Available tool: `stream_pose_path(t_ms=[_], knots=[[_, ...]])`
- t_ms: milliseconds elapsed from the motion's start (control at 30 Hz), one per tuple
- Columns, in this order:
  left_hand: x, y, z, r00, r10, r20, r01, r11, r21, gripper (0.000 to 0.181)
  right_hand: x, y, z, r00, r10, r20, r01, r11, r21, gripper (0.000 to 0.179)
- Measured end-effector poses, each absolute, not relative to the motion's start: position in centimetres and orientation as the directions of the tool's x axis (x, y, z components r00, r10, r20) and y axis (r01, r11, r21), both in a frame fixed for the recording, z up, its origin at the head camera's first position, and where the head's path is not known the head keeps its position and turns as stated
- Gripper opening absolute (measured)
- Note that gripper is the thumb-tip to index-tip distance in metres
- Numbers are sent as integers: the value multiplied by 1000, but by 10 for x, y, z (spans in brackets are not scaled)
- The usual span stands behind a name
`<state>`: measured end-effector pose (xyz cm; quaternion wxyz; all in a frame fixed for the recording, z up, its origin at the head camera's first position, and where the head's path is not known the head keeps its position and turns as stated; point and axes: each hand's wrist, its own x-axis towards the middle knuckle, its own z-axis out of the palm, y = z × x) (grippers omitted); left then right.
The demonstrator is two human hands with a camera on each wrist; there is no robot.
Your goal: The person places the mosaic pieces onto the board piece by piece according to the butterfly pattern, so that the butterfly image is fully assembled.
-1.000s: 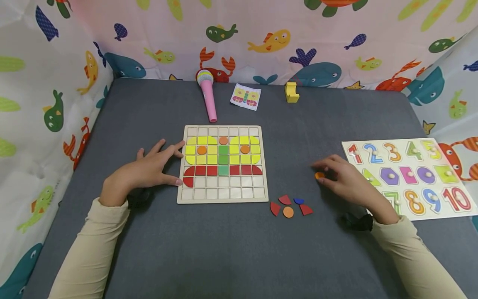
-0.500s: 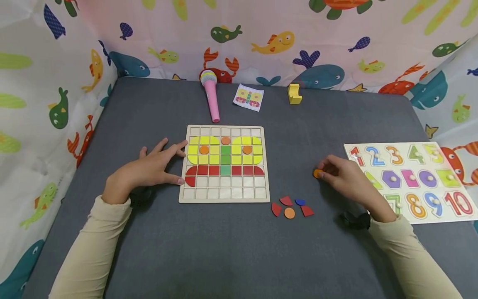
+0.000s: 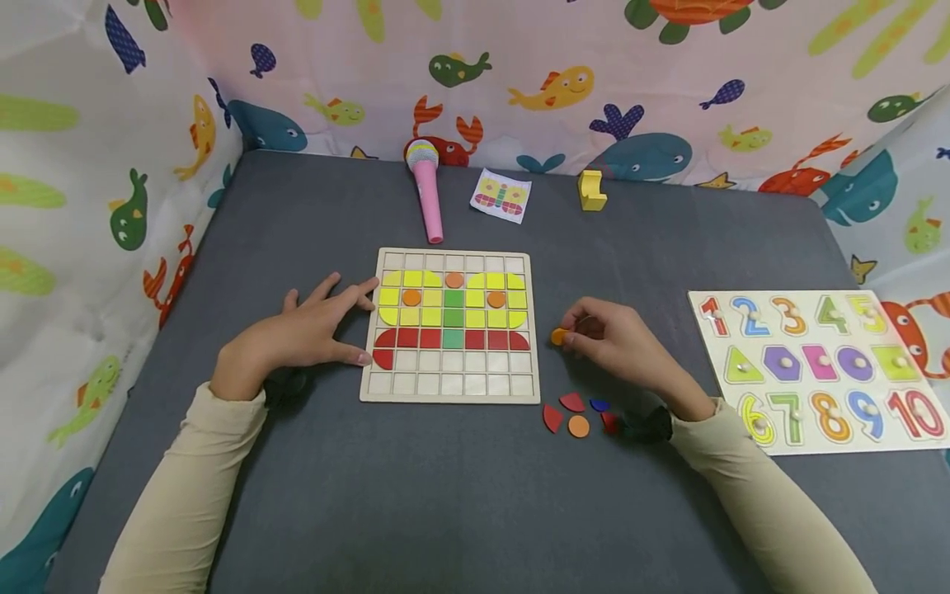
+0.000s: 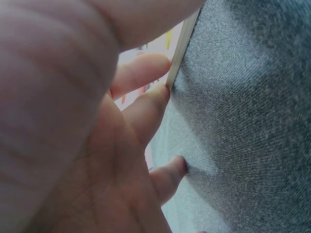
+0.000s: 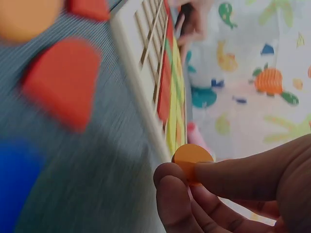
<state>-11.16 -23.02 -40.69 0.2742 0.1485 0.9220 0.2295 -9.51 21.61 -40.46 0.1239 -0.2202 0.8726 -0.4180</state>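
A square wooden grid board [image 3: 453, 384] lies on the grey table, with yellow, red, green and orange pieces set in its cells. My left hand [image 3: 297, 338] touches the board's left edge with its fingertips and thumb, fingers spread; the left wrist view shows fingertips at the edge [image 4: 181, 51]. To the right of the board, my right hand [image 3: 619, 338] pinches an orange disc [image 5: 191, 160] between thumb and fingers, above the table. Below it lie several loose pieces: red quarter pieces [image 3: 552, 418], an orange disc [image 3: 578, 426] and a blue piece [image 3: 599, 405], partly shadowed by the wrist.
A number and shape puzzle board [image 3: 809, 371] lies at the right. Behind the grid board are a pink toy microphone [image 3: 426, 198], a small pattern card [image 3: 500, 196] and a yellow block [image 3: 591, 191]. Patterned cloth [image 3: 549, 49] hangs around the table.
My right hand has picked up the orange disc from beside the puzzle board and carried it left toward the grid board. My left hand stays on the board's edge.
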Motion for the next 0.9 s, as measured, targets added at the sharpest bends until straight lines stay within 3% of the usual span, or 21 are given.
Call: stream_pose_path(t_ms=[633, 900], knots=[[-111, -226, -398, -792, 390, -469, 136, 862, 488, 105, -103, 97, -400, -687, -726, 26, -467, 414, -782, 7], [-108, -227, -397, -798, 397, -453, 142, 855, 499, 110, -105, 52, -399, -669, -743, -12, -488, 451, -748, 6]])
